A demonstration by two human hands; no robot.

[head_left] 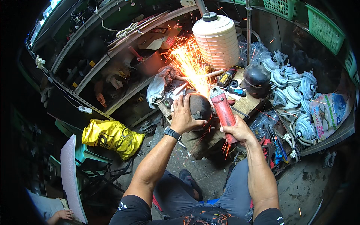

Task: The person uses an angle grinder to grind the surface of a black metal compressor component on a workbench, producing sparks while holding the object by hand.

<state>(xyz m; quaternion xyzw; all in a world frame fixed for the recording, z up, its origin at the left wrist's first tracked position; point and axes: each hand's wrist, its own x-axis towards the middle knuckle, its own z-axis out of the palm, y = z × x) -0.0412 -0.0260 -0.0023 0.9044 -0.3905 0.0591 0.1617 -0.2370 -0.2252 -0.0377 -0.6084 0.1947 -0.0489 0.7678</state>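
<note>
My right hand (240,131) is closed around the body of a red angle grinder (224,112), its head pointing away from me. The grinder's head meets the right side of a dark, rounded metal shell (200,108) on a low wooden bench. Orange sparks (191,60) spray from there toward the far side. My left hand (183,116) grips the shell from its left, thumb across the near side, fingers over the top. The grinder's disc is hidden by its head and the glare. A second black rounded shell (257,80) stands at the bench's right end.
Beyond the shell stands a white ribbed container (216,41); a cordless tool (226,78) lies before it. Several grey metal parts (292,93) are heaped at right. A yellow bag (112,137) sits on the floor at left, near shelves. Another person's hand (64,214) shows at lower left.
</note>
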